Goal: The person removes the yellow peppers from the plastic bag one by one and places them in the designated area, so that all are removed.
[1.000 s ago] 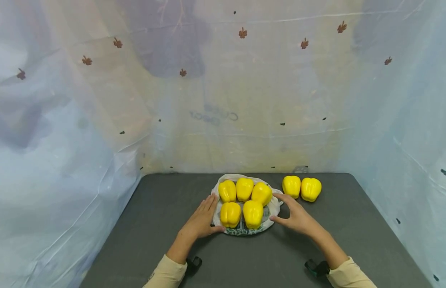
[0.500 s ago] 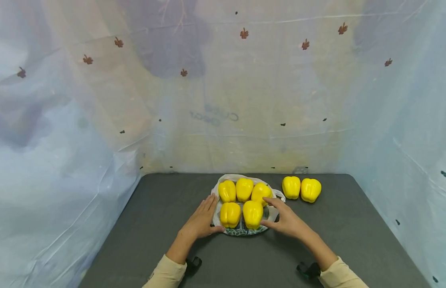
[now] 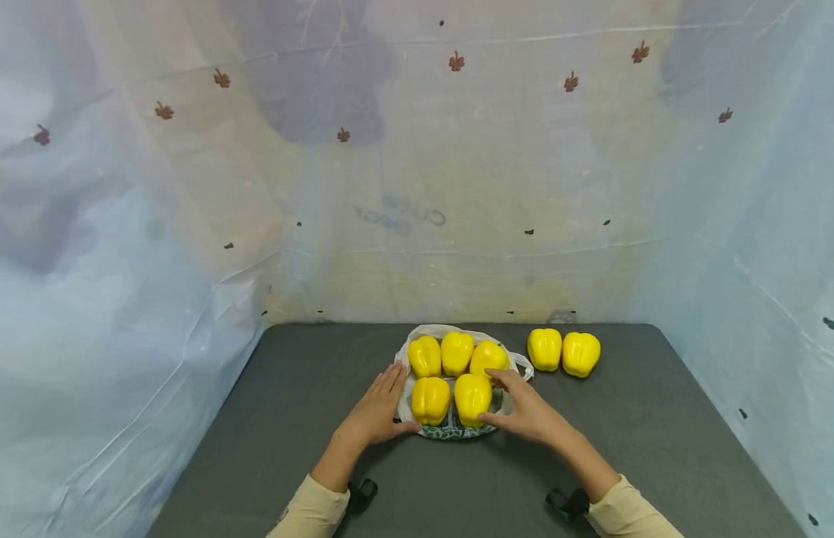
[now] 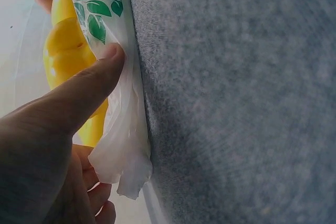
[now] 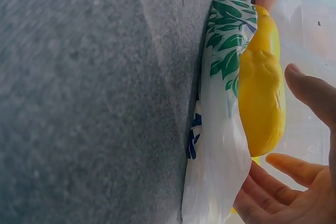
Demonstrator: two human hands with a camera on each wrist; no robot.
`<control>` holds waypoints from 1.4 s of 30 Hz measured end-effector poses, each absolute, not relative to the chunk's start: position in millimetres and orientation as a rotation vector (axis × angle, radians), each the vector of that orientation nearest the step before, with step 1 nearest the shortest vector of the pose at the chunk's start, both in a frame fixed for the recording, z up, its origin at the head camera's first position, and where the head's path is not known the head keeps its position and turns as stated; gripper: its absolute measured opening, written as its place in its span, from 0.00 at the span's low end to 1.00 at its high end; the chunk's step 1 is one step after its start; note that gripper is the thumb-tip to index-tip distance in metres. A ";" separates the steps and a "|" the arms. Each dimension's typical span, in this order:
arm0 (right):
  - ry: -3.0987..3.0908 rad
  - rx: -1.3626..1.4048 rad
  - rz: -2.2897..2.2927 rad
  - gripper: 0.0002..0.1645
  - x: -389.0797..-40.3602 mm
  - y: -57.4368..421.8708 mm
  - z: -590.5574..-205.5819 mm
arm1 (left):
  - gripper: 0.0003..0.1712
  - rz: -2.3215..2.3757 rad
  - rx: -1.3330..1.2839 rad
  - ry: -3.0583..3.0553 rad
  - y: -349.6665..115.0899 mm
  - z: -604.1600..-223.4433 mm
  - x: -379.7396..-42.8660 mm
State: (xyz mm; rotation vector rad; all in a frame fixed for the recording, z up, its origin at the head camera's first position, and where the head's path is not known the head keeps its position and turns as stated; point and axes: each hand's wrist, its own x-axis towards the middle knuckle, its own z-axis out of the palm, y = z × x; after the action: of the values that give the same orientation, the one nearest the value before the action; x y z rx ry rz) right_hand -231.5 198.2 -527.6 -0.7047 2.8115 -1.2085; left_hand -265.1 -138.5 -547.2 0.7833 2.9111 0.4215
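Observation:
A white plastic bag (image 3: 441, 330) with green leaf print lies spread on the table, several yellow bell peppers (image 3: 431, 401) sitting inside its opened rim. My left hand (image 3: 373, 409) rests against the bag's left side with fingers extended; its thumb (image 4: 105, 65) touches the white plastic in the left wrist view. Over the bag's right side, my right hand (image 3: 533, 412) is spread around the front right pepper (image 3: 472, 400). The right wrist view shows that hand's thumb (image 5: 310, 85) apart from the nearest pepper (image 5: 260, 103), and its lower fingers beside the bag (image 5: 220, 145).
Two more yellow bell peppers, one (image 3: 544, 350) beside the other (image 3: 581, 354), stand on the dark grey table (image 3: 309, 373) right of the bag. A bag handle loop (image 3: 524, 365) sticks out toward them. Pale patterned sheeting (image 3: 403, 179) hangs behind the table and along both sides.
My right hand has moved left from the bag's right edge to the front right pepper, and the handle loop now shows clearly. The left hand and the peppers have stayed put.

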 end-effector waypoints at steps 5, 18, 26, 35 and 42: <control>2.819 -0.682 -1.174 0.54 -233.2 194.5 -528.2 | 0.67 0.426 0.782 2.910 -138.4 -546.8 -265.3; 2.834 -0.719 -1.131 0.57 -236.0 191.3 -531.3 | 0.67 0.415 0.778 2.907 -139.2 -548.0 -264.9; 2.845 -0.696 -1.124 0.59 -234.8 189.3 -532.3 | 0.67 0.426 0.776 2.908 -139.2 -547.2 -264.0; 2.861 -0.629 -1.126 0.57 -234.0 188.8 -534.3 | 0.67 0.437 0.780 2.902 -138.0 -545.6 -262.2; 2.845 -0.650 -1.170 0.56 -234.0 189.1 -534.8 | 0.67 0.442 0.775 2.906 -137.9 -546.3 -263.4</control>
State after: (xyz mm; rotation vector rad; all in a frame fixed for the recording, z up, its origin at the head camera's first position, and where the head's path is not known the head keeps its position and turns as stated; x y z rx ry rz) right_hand -234.0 189.1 -534.8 -0.6501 2.8452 -1.1696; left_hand -263.4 -137.9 -546.3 0.7751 2.9061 0.4421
